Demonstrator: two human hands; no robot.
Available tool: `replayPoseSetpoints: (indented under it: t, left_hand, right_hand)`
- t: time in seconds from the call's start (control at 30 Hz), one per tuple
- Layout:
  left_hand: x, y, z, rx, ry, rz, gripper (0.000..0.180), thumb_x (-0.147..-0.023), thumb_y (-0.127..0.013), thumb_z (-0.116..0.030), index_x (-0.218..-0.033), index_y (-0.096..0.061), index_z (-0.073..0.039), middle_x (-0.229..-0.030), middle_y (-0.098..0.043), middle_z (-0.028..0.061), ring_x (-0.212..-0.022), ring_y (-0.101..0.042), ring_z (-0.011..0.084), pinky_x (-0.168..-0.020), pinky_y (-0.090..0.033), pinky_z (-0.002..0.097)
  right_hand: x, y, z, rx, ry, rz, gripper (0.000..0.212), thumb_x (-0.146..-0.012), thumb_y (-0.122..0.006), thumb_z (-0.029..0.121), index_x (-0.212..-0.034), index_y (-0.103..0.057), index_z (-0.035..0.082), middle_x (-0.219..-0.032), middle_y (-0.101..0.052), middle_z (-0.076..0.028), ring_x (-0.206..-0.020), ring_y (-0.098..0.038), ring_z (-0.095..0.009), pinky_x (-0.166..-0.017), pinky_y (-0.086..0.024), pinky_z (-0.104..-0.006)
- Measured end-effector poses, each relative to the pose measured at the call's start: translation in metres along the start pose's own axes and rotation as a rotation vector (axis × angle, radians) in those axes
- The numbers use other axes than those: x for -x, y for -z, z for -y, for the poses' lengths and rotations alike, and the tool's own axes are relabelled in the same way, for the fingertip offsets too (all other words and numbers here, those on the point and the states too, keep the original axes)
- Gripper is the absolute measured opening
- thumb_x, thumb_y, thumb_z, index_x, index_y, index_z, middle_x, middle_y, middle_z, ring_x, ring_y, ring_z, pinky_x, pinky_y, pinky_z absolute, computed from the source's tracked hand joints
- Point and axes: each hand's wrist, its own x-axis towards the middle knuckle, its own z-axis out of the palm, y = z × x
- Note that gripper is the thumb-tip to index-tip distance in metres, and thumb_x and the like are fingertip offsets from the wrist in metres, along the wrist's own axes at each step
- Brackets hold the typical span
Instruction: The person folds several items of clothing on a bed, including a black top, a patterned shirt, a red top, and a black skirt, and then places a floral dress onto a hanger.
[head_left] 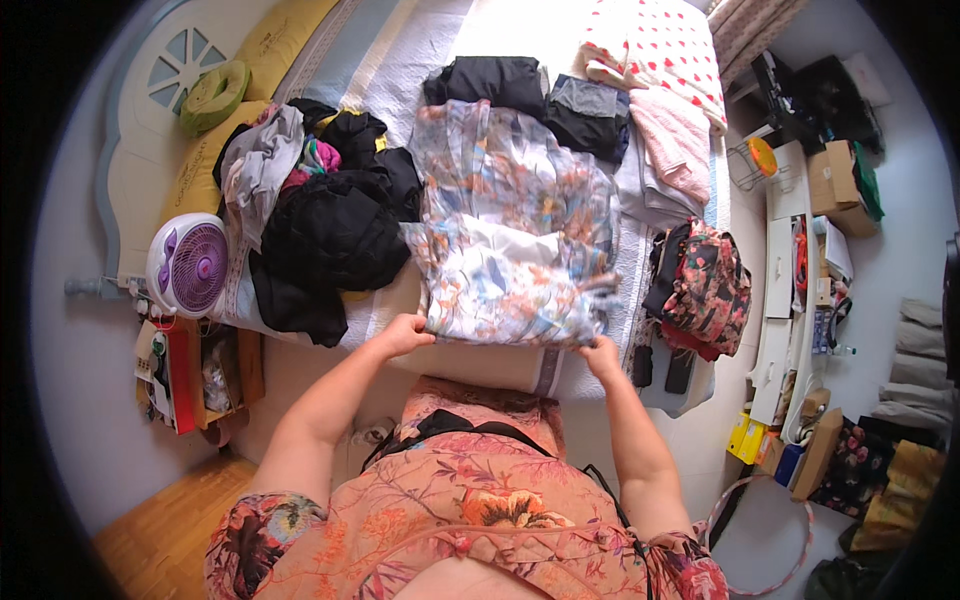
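A light, sheer floral garment (505, 285) in white, blue and orange lies spread on the bed. Its near part is doubled over the rest, showing a paler side. At its near left corner, my left hand (405, 335) is closed on the cloth. My right hand (601, 357) pinches the near right corner, close to the bed's front edge. Left of the garment is a loose heap of clothes, with black clothing (335, 225) and a grey top (265, 160). Beyond it sit folded dark clothes (485, 82) and a black and grey folded pile (588, 115).
A purple and white fan (190, 265) stands at the bed's left edge. On the right are a floral bag (712, 285), a phone (679, 375), folded pink cloth (672, 140) and a heart-patterned blanket (660, 45). A white cabinet (775, 290) stands beyond the bed's right side.
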Motion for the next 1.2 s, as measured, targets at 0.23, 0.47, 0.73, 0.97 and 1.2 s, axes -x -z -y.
replayPoseSetpoints:
  t: [0.23, 0.47, 0.73, 0.97, 1.2]
  left_hand:
    - [0.055, -0.042, 0.026, -0.317, 0.213, 0.148, 0.026, -0.064, -0.066, -0.027, -0.076, -0.059, -0.005, -0.064, -0.056, 0.0121, -0.056, -0.053, 0.0199, -0.057, -0.042, 0.0323]
    - [0.062, -0.039, -0.004, -0.367, 0.35, 0.249, 0.055, -0.065, -0.061, -0.051, -0.074, -0.06, 0.003, -0.066, -0.06, 0.0113, -0.059, -0.056, 0.0203, -0.058, -0.044, 0.0297]
    - [-0.027, 0.0, -0.079, -0.361, 0.074, -0.151, 0.047, -0.072, -0.055, -0.044, -0.09, -0.059, -0.001, -0.085, -0.06, 0.0193, -0.076, -0.058, 0.0299, -0.07, -0.045, 0.036]
    - [0.013, 0.094, -0.314, 0.351, -0.687, -0.476, 0.02, -0.081, -0.054, -0.015, -0.097, -0.059, -0.004, -0.089, -0.059, 0.0023, -0.079, -0.053, 0.0073, -0.072, -0.043, 0.0222]
    - [0.016, 0.099, -0.32, 0.193, -0.535, -0.636, 0.03, -0.079, -0.057, -0.025, -0.094, -0.057, 0.001, -0.082, -0.058, 0.0028, -0.074, -0.05, 0.0075, -0.067, -0.041, 0.0215]
  right_hand:
    - [0.066, -0.043, -0.075, 0.278, -0.027, 0.165, 0.019, -0.062, -0.062, 0.012, -0.08, -0.062, 0.003, -0.063, -0.059, -0.01, -0.056, -0.054, -0.018, -0.055, -0.043, -0.0307]
    - [0.071, -0.04, -0.055, -0.24, -0.384, 0.522, 0.019, -0.068, -0.062, 0.011, -0.086, -0.06, 0.005, -0.07, -0.057, 0.0, -0.058, -0.049, -0.009, -0.05, -0.04, -0.0245]
    - [-0.008, 0.013, 0.047, -0.507, -0.292, 0.3, 0.028, -0.074, -0.061, 0.029, -0.09, -0.059, 0.005, -0.069, -0.056, -0.001, -0.051, -0.048, -0.009, -0.041, -0.037, -0.0236]
    - [-0.005, 0.132, 0.206, -0.971, 0.542, -0.157, 0.025, -0.081, -0.053, 0.008, -0.105, -0.054, 0.003, -0.094, -0.059, -0.004, -0.078, -0.053, -0.008, -0.064, -0.042, -0.0196]
    - [-0.013, 0.152, 0.21, -0.616, 0.62, -0.121, 0.019, -0.08, -0.05, 0.003, -0.098, -0.054, -0.001, -0.083, -0.058, -0.005, -0.07, -0.055, -0.011, -0.063, -0.045, -0.0244]
